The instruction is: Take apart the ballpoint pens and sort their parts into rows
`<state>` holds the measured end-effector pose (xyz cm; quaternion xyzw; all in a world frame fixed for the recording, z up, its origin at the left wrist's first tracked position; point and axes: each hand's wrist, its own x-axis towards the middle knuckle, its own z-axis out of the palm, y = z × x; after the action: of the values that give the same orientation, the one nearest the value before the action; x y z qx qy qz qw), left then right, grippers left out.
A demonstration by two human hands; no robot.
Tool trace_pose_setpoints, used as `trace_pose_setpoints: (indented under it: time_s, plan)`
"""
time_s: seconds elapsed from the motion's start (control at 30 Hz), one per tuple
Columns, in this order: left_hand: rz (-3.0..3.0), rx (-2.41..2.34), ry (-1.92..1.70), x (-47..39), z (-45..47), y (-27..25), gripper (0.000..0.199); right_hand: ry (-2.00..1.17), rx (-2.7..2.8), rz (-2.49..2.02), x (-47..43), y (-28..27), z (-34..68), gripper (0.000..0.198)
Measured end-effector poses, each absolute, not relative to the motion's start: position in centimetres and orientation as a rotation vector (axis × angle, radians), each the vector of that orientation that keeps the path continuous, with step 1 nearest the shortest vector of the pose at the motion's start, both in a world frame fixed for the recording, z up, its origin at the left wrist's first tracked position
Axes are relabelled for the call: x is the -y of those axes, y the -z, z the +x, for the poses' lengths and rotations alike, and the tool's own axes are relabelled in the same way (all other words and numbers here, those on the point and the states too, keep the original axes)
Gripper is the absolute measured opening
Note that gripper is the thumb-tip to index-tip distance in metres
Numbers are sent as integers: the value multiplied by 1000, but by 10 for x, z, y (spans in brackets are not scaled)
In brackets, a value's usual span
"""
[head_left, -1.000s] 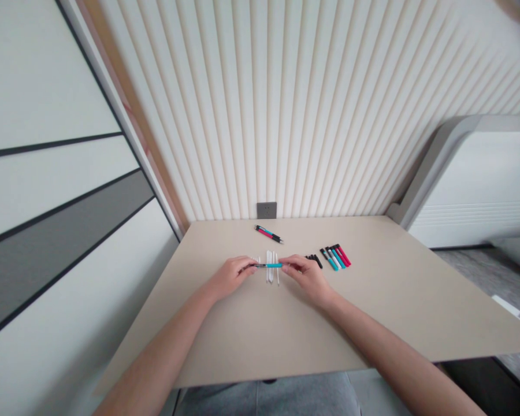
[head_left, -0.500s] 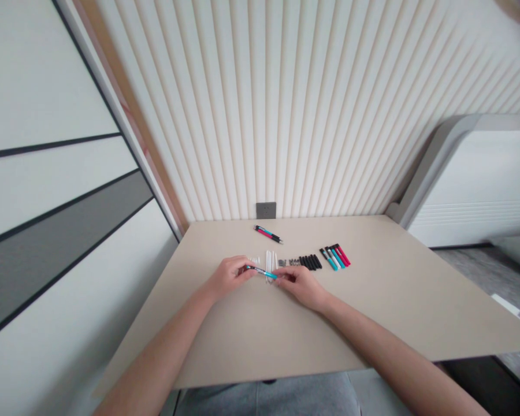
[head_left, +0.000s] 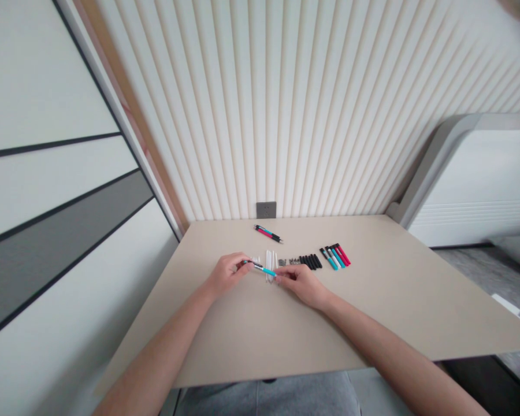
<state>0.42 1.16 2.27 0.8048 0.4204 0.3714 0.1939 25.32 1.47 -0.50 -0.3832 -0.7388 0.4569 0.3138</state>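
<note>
Between my hands, over the near side of the laid-out parts, is a blue pen barrel [head_left: 268, 271] with a dark clip at its left end. The fingers of my left hand [head_left: 227, 275] are closed on the clip end. My right hand [head_left: 302, 284] pinches the blue right end between thumb and fingers, which hide its tip. Just behind the barrel lie several white refills [head_left: 271, 258], partly covered by it. Small pale parts [head_left: 255, 259] lie past my left fingertips. Springs [head_left: 282, 263] and small metal tips [head_left: 294, 262] are beyond my right fingers.
Several black grips [head_left: 311, 262] lie in a row right of the metal tips. Farther right are several blue, white and red barrels [head_left: 335, 256]. Assembled pens [head_left: 268, 233] lie near the back of the beige table [head_left: 242, 346], below a wall socket [head_left: 266, 210].
My left hand has shifted slightly, and the left end of the barrel has turned and lifted a little, its clip showing differently. My right hand stays nearly in place.
</note>
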Motion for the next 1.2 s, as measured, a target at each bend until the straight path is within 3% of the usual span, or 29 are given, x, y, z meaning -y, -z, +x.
trace_pose_setpoints:
  time_s: [0.3,0.53,0.77,1.2]
  plan:
    - [2196,-1557,-1337,-17,-7,-23,24,-679,2162,-1084,-14,3,254,21]
    - [2321,-1697,-1313,-21,-9,-16,20,-256,2421,-1319,-24,-18,225,25]
    - [2347,-1701,-1297,-20,-9,-15,20,-129,2546,-1577,-41,-23,190,31]
    - [2368,-1702,-1228,-18,-8,-15,19,-114,2602,-1600,-48,-23,187,27]
